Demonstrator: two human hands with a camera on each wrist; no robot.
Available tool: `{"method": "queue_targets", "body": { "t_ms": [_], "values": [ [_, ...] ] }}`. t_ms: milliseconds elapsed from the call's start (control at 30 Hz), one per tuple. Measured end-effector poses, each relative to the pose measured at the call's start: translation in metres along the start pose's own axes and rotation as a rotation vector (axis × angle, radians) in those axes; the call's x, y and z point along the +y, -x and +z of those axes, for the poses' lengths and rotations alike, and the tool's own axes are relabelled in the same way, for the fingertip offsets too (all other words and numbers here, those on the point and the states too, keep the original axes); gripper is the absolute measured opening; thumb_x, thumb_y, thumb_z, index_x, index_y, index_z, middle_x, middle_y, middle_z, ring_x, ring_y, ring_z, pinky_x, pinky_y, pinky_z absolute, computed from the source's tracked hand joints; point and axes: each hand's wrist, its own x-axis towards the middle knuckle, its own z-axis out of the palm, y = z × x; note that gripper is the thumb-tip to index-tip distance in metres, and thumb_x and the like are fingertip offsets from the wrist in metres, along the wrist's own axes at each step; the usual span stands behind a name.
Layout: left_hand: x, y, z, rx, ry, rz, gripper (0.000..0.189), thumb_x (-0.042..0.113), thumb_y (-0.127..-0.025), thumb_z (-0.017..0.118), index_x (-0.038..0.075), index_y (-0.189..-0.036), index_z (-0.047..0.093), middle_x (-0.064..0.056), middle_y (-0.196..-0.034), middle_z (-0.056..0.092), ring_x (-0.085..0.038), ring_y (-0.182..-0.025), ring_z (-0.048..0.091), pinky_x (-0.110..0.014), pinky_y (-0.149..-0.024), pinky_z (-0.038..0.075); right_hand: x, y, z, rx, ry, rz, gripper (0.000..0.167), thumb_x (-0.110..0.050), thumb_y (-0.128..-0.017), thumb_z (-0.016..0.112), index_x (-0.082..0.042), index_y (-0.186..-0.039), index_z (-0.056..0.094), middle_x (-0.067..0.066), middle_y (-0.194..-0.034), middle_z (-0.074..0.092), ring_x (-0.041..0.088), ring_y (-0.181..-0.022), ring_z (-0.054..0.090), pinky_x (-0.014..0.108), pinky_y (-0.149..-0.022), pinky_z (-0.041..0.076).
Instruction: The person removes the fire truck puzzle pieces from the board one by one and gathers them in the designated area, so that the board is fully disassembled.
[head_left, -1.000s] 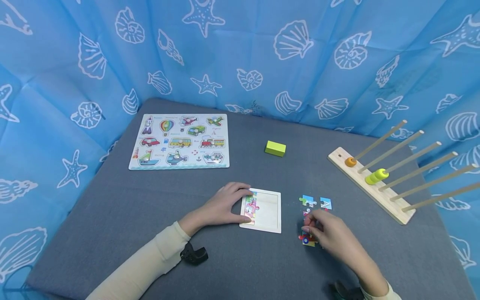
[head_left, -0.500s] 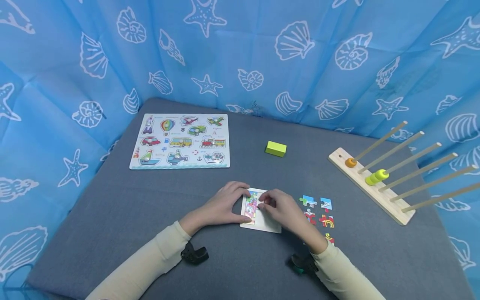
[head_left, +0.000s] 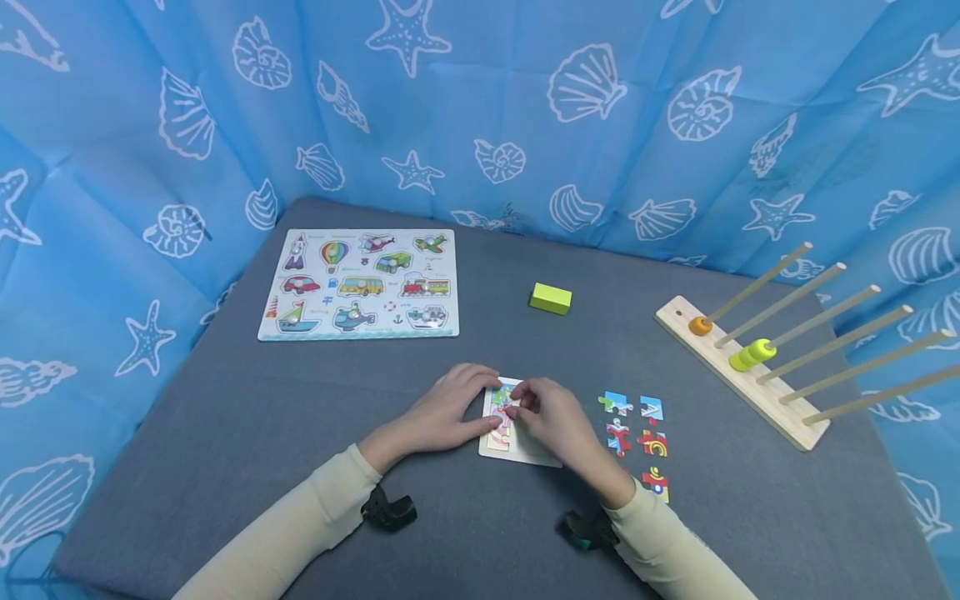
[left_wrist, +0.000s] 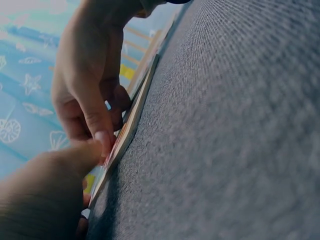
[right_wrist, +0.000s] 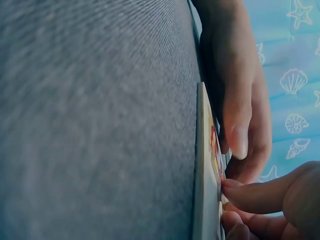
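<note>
A small square wooden puzzle tray lies on the grey table, its left side filled with coloured jigsaw pieces. My left hand spans the tray's left edge, fingers near its far corner and thumb laid on the pieces. Over the middle of the tray, my right hand pinches a jigsaw piece between thumb and fingers, right at the edge of the filled column. The piece is mostly hidden by the fingers. In the right wrist view, my right thumb presses close to the tray's surface.
Several loose jigsaw pieces lie right of the tray, partly behind my right forearm. A vehicle puzzle board sits at the back left, a lime-green block at the back middle. A wooden peg rack with beads stands on the right.
My right hand has moved left from the loose pieces to the tray and then slightly further left. My left thumb has shifted from the tray's near edge up onto the pieces.
</note>
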Motion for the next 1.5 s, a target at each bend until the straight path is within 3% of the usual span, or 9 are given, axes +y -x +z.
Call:
{"method": "queue_targets", "body": {
  "t_ms": [200, 467, 800, 1033, 1300, 1500],
  "values": [
    [0.001, 0.001, 0.001, 0.018, 0.003, -0.034, 0.055, 0.043, -0.088, 0.065, 0.015, -0.132, 0.051, -0.001, -0.136, 0.05, -0.017, -0.13, 0.04, -0.039, -0.108, 0.032, -0.004, -0.001, 0.003, 0.015, -0.036, 0.06, 0.011, -0.009, -0.08, 0.076, -0.007, -0.085, 0.067, 0.0, -0.073, 0.057, 0.008, -0.064, 0.048, 0.023, -0.058, 0.038],
    [0.001, -0.001, 0.001, 0.026, 0.044, -0.059, 0.057, 0.043, -0.087, 0.067, 0.016, -0.134, 0.05, 0.0, -0.134, 0.052, -0.017, -0.128, 0.041, -0.04, -0.107, 0.033, -0.006, -0.003, 0.003, 0.046, -0.144, 0.204, 0.008, -0.015, -0.086, 0.07, -0.01, -0.08, 0.067, -0.001, -0.067, 0.06, 0.009, -0.058, 0.048, 0.022, -0.052, 0.036],
    [0.002, -0.003, -0.001, 0.035, 0.07, -0.089, 0.061, 0.043, -0.085, 0.069, 0.016, -0.136, 0.049, 0.002, -0.134, 0.052, -0.015, -0.128, 0.041, -0.04, -0.106, 0.034, -0.006, -0.008, 0.002, 0.047, -0.293, 0.311, 0.016, -0.019, -0.085, 0.072, -0.007, -0.088, 0.062, 0.002, -0.071, 0.066, 0.01, -0.06, 0.055, 0.024, -0.054, 0.039],
    [0.002, -0.001, -0.003, 0.033, 0.088, -0.101, 0.061, 0.042, -0.085, 0.07, 0.017, -0.136, 0.049, 0.003, -0.134, 0.053, -0.015, -0.128, 0.041, -0.041, -0.107, 0.034, -0.005, -0.019, 0.002, -0.033, -0.283, 0.326, 0.022, -0.029, -0.094, 0.061, -0.008, -0.093, 0.068, 0.002, -0.072, 0.063, 0.015, -0.062, 0.05, 0.027, -0.052, 0.036],
    [0.002, -0.002, -0.003, 0.028, 0.071, -0.104, 0.06, 0.044, -0.085, 0.069, 0.018, -0.136, 0.049, 0.004, -0.134, 0.053, -0.014, -0.127, 0.04, -0.039, -0.106, 0.034, -0.004, -0.026, 0.0, -0.089, -0.283, 0.365, 0.023, -0.028, -0.094, 0.061, -0.009, -0.085, 0.07, 0.002, -0.069, 0.064, 0.013, -0.057, 0.047, 0.026, -0.049, 0.032],
    [0.002, -0.002, -0.002, 0.017, 0.08, -0.107, 0.062, 0.044, -0.085, 0.069, 0.017, -0.137, 0.048, 0.002, -0.135, 0.052, -0.016, -0.129, 0.04, -0.04, -0.107, 0.034, 0.008, -0.025, -0.024, -0.113, -0.352, 0.399, 0.028, -0.032, -0.095, 0.059, -0.007, -0.093, 0.071, 0.006, -0.077, 0.067, 0.015, -0.063, 0.05, 0.028, -0.053, 0.038]
  ]
}}
